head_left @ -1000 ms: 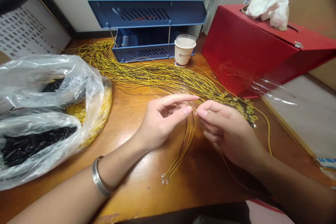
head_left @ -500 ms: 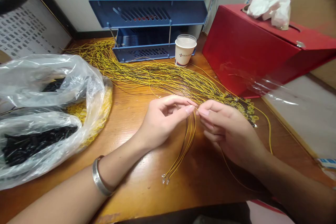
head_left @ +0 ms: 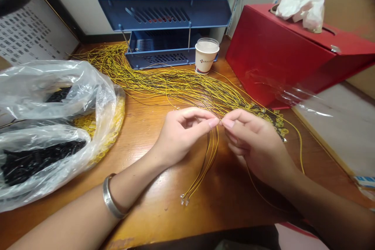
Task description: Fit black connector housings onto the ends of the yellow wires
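A: Main thing first. Where is it?

B: Wire bit (head_left: 220, 121), tiny, right in the gap between both hands' fingertips. Over the middle of the worktop (head_left: 152, 211), well in from the near edge.

A: Hands?

B: Left hand (head_left: 187, 129): thumb and forefinger pinched, wire at the tips. Right hand (head_left: 253, 140): same pinch, facing it, other fingers curled under. Can't tell which strand belongs to which hand.

A: Why tip to tip?

B: Probably because the wire's so thin; a fist would hide it. Two facing pinches likely keep a short length steady.

A: Below that?

B: A few loose wires (head_left: 202, 172) drop from under the left fingertips, clear tips (head_left: 186, 202) on the wood toward the near edge. Likely left to trail there so they don't snag.

A: Beyond the hands?

B: Long wire bundle (head_left: 170, 82), yellow and dark, from the far left corner across to the right edge. Its ringed ends (head_left: 272, 120) sit just beyond the right hand, maybe for easy reach.

A: Rest?

B: Left edge: plastic bag (head_left: 102, 97), black pieces (head_left: 41, 160) inside, yellow pieces (head_left: 113, 129) beside them. Far edge: blue rack (head_left: 164, 15), paper cup (head_left: 206, 58) in front. Far right corner: red box (head_left: 287, 50), tissue (head_left: 303, 8) on top.
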Demonstrator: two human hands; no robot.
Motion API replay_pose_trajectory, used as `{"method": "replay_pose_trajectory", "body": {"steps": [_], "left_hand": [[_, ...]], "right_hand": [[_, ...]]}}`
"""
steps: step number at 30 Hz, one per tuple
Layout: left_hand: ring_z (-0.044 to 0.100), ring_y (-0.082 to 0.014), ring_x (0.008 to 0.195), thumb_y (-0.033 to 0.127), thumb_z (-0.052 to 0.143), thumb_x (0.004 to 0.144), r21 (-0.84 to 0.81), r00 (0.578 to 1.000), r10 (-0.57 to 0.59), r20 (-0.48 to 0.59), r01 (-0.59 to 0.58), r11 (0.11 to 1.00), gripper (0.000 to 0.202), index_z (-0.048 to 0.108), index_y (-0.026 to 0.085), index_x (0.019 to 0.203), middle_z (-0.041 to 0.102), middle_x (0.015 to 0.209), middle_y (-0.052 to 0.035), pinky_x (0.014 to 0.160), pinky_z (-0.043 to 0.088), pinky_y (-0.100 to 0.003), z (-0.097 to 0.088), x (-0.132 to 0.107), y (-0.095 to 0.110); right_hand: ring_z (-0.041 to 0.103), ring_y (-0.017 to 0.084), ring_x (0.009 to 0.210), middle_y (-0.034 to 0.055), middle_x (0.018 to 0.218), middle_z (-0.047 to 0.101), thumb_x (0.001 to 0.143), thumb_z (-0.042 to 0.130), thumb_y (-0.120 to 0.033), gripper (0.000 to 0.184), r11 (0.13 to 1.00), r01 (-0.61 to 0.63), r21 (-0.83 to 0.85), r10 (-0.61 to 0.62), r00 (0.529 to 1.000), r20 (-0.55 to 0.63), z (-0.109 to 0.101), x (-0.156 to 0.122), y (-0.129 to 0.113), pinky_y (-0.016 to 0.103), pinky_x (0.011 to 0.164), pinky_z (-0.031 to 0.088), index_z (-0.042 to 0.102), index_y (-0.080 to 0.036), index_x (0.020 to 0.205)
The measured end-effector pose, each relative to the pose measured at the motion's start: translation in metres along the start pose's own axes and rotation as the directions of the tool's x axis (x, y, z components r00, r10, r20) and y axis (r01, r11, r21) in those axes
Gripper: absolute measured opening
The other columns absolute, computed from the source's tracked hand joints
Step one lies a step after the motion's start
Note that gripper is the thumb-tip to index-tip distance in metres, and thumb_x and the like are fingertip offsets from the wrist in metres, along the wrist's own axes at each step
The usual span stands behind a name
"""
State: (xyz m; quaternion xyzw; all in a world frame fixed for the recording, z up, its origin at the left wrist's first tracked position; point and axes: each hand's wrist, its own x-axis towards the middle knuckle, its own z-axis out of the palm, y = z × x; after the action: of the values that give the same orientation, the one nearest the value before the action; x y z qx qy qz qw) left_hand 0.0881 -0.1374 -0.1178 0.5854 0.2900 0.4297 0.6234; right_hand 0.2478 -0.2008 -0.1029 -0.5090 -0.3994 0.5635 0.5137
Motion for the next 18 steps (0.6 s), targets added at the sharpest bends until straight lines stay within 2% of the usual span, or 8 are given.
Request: {"method": "replay_pose_trajectory", "body": {"steps": [9,13,18], "left_hand": [[0.052,-0.0065,0.053,0.029,0.078,0.079,0.065,0.999,0.040,-0.013,-0.039,0.997,0.015,0.074,0.015,0.076,0.067,0.063,0.0016,0.056,0.045,-0.020,0.0005,-0.0013,0.0011],[0.053,-0.0068,0.055,0.028,0.073,0.082,0.093,0.999,0.049,-0.009,-0.048,0.995,0.014,0.072,0.014,0.078,0.069,0.068,0.0004,0.056,0.043,-0.020,-0.0009,-0.0017,0.0006],[0.050,-0.0061,0.053,0.034,0.068,0.087,0.081,1.000,0.022,0.010,-0.023,0.996,0.021,0.073,0.014,0.087,0.070,0.077,-0.0018,0.051,0.039,-0.020,-0.0023,-0.0030,-0.0003]], "right_hand": [[0.027,0.004,0.048,-0.0082,0.054,0.035,0.090,0.069,-0.036,0.019,0.992,0.086,-0.094,-0.091,0.995,-0.052,-0.0003,0.0008,0.0035,0.018,0.042,0.022,0.063,-0.019,0.081],[0.030,0.004,0.048,-0.0082,0.053,0.038,0.090,0.069,-0.033,0.017,0.986,0.114,-0.121,-0.121,0.991,-0.049,0.0002,0.0010,0.0038,0.017,0.043,0.024,0.063,-0.019,0.081],[0.030,0.004,0.047,-0.0084,0.052,0.037,0.090,0.068,-0.032,0.017,0.981,0.126,-0.148,-0.133,0.990,-0.043,0.0002,0.0008,0.0022,0.017,0.042,0.024,0.064,-0.019,0.080]]}}
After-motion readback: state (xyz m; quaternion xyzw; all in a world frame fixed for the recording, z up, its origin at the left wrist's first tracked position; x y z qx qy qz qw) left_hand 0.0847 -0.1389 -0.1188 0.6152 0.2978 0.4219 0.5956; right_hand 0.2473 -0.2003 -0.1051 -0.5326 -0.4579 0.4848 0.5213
